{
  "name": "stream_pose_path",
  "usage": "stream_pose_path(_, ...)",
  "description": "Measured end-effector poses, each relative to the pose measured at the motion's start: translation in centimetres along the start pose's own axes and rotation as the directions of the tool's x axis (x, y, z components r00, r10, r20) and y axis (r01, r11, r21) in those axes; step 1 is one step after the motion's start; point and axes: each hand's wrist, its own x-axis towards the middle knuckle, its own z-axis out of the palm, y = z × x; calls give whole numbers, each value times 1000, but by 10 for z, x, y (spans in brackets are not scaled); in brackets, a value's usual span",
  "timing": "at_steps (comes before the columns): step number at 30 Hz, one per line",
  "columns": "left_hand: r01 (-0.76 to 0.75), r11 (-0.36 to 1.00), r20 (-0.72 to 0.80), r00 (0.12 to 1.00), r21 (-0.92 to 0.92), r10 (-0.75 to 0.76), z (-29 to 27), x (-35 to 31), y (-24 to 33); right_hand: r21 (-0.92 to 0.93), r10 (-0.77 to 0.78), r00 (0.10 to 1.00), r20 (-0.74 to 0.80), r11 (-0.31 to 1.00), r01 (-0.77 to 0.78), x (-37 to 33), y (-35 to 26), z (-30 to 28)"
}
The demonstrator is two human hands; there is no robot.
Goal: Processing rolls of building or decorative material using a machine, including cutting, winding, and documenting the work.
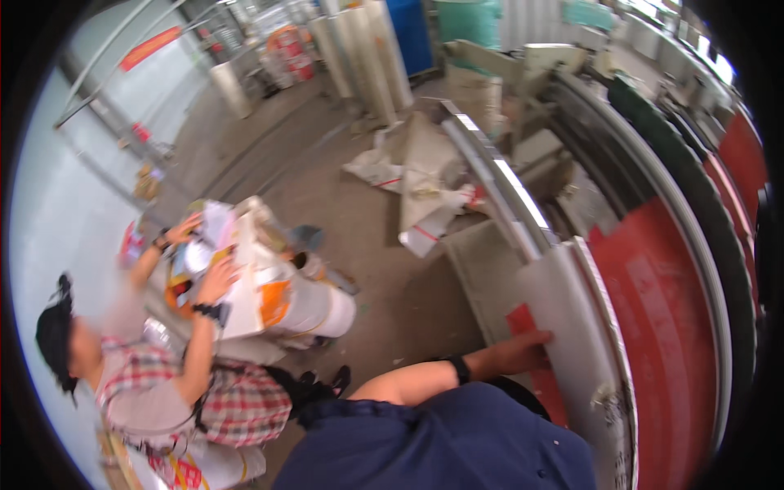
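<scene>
My left hand (523,353), with a dark band at the wrist, reaches to the right. Its fingers touch the near edge of a pale grey panel (572,322), part of a bulky frame at my right. The fingers are blurred, and I cannot tell whether they grip it. Just below the hand a red surface (549,396) shows beside the panel. Beyond the panel stands a large red sheet (661,343) inside a curved metal frame. My right hand is out of view.
At left, a person (171,359) in a checked apron has both hands on papers atop a white stack (253,286). White rolls (322,306) lie beside it. Crumpled white sacks (429,184) cover the floor ahead. Metal rails (498,175) and tall rolls (359,61) stand farther off.
</scene>
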Motion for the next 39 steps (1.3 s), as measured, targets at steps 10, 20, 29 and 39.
stream_pose_path(10, -37, 998, -26, 999, 56, 38, 7, -4, 39, -98, 126, 991, 37, 988, -122, -41, 44, -27)
stream_pose_path(20, -428, 903, -25, 903, 44, 430, -71, -7, 147, -188, -84, 967, 242, 973, 132, -96, -87, -116)
stream_pose_path(29, -155, 988, 127, 979, -28, 157, -133, 2, 193, 696, -923, 317, 218, 375, 612, -236, -551, -179)
stream_pose_path(39, -679, 694, -486, 535, 240, 692, -301, -1, 752, 756, -999, 10, -51, -32, 654, -463, -1148, -172)
